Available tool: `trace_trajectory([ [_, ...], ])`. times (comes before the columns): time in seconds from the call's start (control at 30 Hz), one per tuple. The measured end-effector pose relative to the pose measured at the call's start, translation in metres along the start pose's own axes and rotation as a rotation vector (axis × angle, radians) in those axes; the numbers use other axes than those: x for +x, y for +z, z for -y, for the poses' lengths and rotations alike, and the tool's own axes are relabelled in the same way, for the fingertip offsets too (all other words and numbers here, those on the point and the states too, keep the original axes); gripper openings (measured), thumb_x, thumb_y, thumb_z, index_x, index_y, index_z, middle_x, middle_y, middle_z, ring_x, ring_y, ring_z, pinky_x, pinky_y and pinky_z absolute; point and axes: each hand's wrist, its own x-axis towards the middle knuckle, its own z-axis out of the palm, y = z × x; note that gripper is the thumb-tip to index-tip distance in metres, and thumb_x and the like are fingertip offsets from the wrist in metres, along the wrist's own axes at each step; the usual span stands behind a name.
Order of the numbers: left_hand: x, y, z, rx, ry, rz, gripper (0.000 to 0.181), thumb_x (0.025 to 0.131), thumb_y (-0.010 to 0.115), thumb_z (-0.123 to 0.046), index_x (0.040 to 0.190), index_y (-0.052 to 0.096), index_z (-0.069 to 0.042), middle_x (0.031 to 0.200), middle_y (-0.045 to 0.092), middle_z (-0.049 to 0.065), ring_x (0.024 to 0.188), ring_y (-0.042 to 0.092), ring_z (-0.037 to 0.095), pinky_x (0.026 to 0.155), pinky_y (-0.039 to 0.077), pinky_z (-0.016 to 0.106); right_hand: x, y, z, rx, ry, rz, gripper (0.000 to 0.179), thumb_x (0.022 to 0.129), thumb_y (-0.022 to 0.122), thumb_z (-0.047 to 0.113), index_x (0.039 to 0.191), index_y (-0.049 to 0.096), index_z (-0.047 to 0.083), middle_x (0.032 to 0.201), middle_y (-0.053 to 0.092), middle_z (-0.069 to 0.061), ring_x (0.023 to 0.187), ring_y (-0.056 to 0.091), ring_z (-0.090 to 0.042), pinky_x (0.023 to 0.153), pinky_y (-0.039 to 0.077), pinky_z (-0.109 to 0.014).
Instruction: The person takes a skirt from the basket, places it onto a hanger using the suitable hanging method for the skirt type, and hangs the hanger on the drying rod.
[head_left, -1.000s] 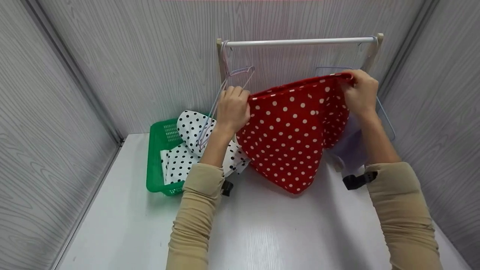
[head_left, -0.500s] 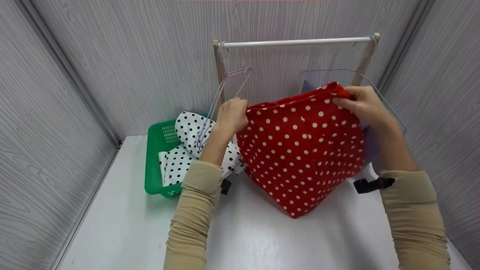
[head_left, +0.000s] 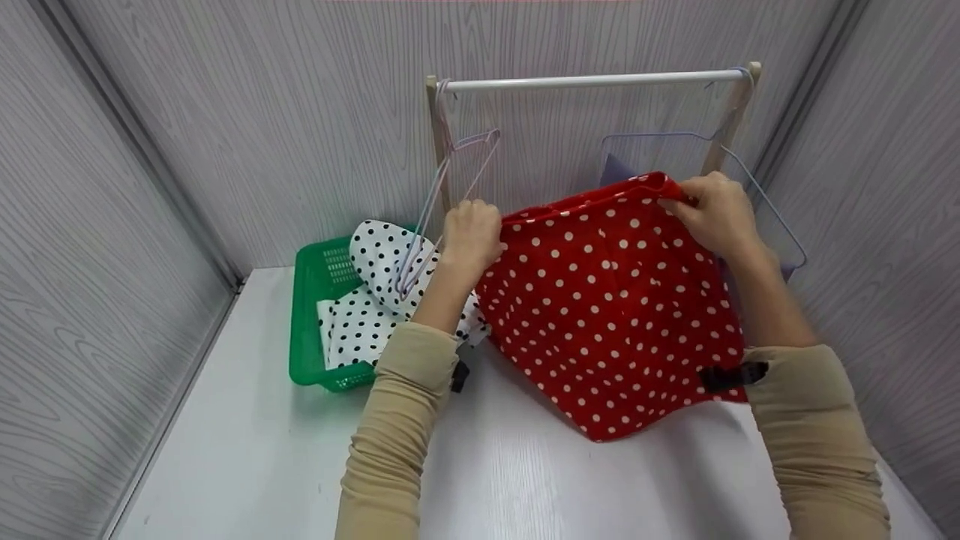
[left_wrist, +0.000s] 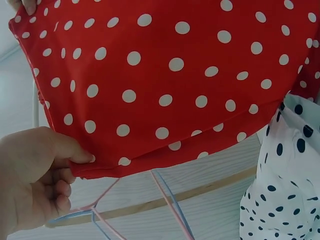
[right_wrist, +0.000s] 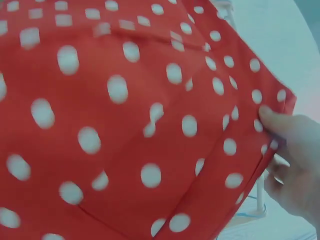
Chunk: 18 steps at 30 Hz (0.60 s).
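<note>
A red cloth with white polka dots (head_left: 592, 300) hangs between my two hands, its folded top edge stretched slantwise and its lower corner drooping close over the white table. My left hand (head_left: 472, 236) pinches the upper left corner; in the left wrist view the thumb (left_wrist: 75, 150) presses on the hem there. At the upper right corner my right hand (head_left: 716, 214) pinches the edge, thumb in front, as the right wrist view also shows on the cloth (right_wrist: 150, 125). Behind the cloth, part of a lavender cloth (head_left: 615, 171) shows; most of it is hidden.
At the back stands a rack with a white rod (head_left: 592, 80) and wooden posts. Pink and blue wire hangers (head_left: 442, 187) hang at its left end, a blue hanger (head_left: 765, 199) at its right. A green basket (head_left: 304, 322) at left holds white cloth with black dots (head_left: 364, 330).
The red cloth has spread wider and lower, its right part unfolding. My right hand has come down and turned so its thumb lies in front; my left hand has dropped slightly.
</note>
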Motion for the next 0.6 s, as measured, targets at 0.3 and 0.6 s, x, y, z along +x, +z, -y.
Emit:
trace_trajectory([
  [0.3, -0.001, -0.003, -0.015, -0.080, -0.137, 0.145, 0.015, 0.085, 0.058, -0.019, 0.090, 0.068, -0.009, 0.091, 0.068, 0.008, 0.079, 0.064, 0.024, 0.066, 0.051, 0.039, -0.004, 0.014, 0.004, -0.090, 0.099, -0.099, 0.024, 0.093, 0.056, 0.017, 0.104, 0.068, -0.001, 0.088, 0.067, -0.021, 0.068, 0.058, -0.032, 0.064, 0.045, -0.044],
  [0.6, 0.003, 0.013, -0.010, -0.332, -0.199, 0.102, 0.010, 0.083, 0.055, -0.010, 0.082, 0.064, -0.006, 0.087, 0.066, 0.010, 0.077, 0.063, 0.025, 0.067, 0.050, 0.040, -0.005, 0.016, 0.015, 0.105, -0.136, -0.219, 0.014, 0.089, 0.056, 0.000, 0.099, 0.066, -0.003, 0.093, 0.065, -0.016, 0.081, 0.061, -0.025, 0.074, 0.047, -0.028],
])
